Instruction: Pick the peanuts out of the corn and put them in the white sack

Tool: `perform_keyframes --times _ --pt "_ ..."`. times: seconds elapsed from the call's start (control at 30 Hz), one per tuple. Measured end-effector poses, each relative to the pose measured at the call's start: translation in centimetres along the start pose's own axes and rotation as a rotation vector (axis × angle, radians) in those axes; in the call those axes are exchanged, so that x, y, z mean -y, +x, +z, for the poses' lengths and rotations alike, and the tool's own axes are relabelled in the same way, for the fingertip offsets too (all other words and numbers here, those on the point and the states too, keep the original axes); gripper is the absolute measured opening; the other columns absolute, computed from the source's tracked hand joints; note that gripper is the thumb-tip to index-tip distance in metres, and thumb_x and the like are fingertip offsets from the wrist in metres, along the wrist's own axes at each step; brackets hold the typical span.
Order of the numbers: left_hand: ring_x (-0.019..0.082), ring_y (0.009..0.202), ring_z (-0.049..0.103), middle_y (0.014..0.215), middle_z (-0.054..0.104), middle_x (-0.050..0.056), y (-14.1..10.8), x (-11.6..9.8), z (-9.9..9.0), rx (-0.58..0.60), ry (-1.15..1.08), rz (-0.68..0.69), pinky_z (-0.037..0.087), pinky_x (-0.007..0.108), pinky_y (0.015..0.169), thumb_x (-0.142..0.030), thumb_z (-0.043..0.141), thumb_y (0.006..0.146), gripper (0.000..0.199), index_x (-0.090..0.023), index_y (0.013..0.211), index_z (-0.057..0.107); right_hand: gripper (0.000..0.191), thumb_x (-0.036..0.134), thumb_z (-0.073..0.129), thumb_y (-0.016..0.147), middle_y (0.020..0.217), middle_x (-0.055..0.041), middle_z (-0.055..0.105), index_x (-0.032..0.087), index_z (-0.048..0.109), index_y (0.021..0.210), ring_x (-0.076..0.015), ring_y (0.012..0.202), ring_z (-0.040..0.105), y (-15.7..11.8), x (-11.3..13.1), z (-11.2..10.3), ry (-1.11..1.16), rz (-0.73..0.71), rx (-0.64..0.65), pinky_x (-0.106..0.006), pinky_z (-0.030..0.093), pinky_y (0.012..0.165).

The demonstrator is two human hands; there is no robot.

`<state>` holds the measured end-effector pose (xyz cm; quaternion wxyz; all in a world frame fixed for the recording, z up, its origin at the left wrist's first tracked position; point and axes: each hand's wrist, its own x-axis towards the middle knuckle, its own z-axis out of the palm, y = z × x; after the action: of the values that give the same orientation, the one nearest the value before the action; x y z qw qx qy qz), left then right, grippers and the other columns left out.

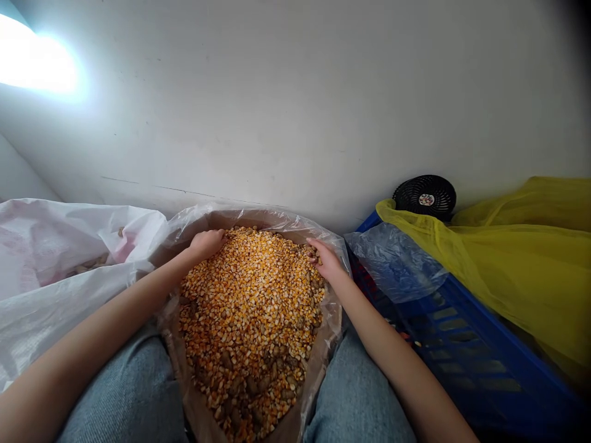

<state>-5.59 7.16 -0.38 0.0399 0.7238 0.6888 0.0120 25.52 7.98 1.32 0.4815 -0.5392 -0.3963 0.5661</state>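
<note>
A large heap of dried yellow-orange corn kernels (249, 307) fills an open sack with a clear plastic liner (272, 218), and brown lumps, possibly peanuts in the shell, lie among the kernels near me. My left hand (206, 244) rests at the far left of the heap, its fingertips hidden among the kernels. At the heap's right edge, my right hand (325, 258) presses in beside the liner. Neither hand shows whether it holds any kernels.
The sack sits between my knees in blue jeans (124, 394). To the left lies a white woven sack (55, 307) with pink plastic. To the right are a blue plastic crate (466, 344), a clear bag (394, 261), a yellow bag (521, 264) and a small black fan (425, 197), against a white wall (295, 104).
</note>
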Motion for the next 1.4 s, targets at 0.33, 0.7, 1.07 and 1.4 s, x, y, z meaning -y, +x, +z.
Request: perform_keyframes --times 0.33,0.7,1.07,1.4 --pt "0.003 0.029 0.025 0.047 0.038 -0.006 -0.3 0.7 -1.8 0.055 -1.771 -0.226 0.016 0.016 0.028 -0.038 0.046 0.075 0.025 -0.017 0.063 0.042 0.028 0.015 0.052 0.068 0.098 -0.0083 0.056 0.022 0.062 0.093 -0.0199 0.082 0.055 2.7 -1.3 1.4 -1.482 -0.383 0.129 -0.027 0.039 0.068" --pt "0.001 0.027 0.019 0.044 0.033 -0.008 0.1 0.0 -2.2 0.086 -2.096 -0.235 0.015 0.016 0.027 -0.037 0.045 0.075 0.027 -0.017 0.059 0.039 0.018 0.025 0.064 0.063 0.062 0.0036 0.048 0.017 0.052 0.074 -0.0028 0.041 0.038 2.3 0.3 1.1 -0.02 0.164 0.154 -0.015 0.024 0.031" --pt "0.022 0.076 0.058 0.087 0.062 0.009 2.0 -0.5 -1.0 -0.095 0.091 0.146 0.041 0.029 0.064 -0.035 0.029 0.08 0.033 -0.017 0.09 0.056 0.017 0.017 0.064 0.062 0.062 0.004 0.049 0.016 0.052 0.075 -0.0013 0.04 0.039 2.0 0.2 1.1 0.106 0.21 0.157 -0.011 0.025 0.028" --pt "0.023 0.084 0.056 0.094 0.06 0.01 2.4 0.3 0.0 -0.016 -0.022 0.255 0.04 0.03 0.072 -0.034 0.036 0.079 0.03 -0.019 0.096 0.057 0.015 0.018 0.063 0.064 0.062 0.0036 0.05 0.017 0.051 0.074 -0.002 0.04 0.04 1.6 0.4 1.4 0.074 0.191 0.174 -0.012 0.025 0.028"
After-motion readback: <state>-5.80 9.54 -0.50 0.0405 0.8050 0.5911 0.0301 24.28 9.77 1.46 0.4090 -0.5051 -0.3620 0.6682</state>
